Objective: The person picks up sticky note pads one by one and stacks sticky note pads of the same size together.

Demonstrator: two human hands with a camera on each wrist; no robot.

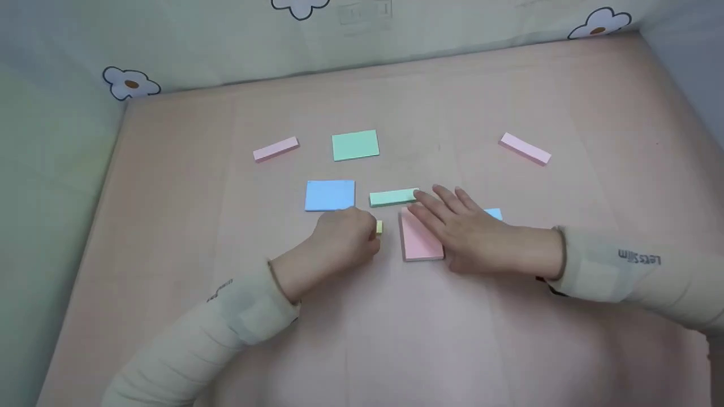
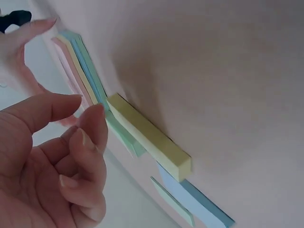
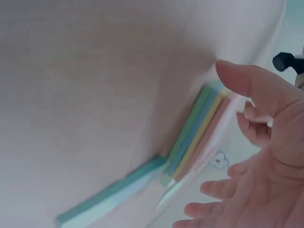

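My left hand is loosely curled beside a yellow strip block; its thumb and forefinger are slightly apart, with nothing visible between them. The strip lies on the table, mostly hidden by that hand in the head view. My right hand spreads straight fingers over the right side of a stack of pads, pink on top, with yellow, blue and green layers below. Just beyond the stack lies a green strip block, close to the right fingertips. A bluish strip block is partly hidden under the right hand in the head view.
A blue pad lies just beyond my left hand, with a flat green pad farther back. Pink strip blocks lie at far left and far right. Pale curtain-like walls border the pinkish surface.
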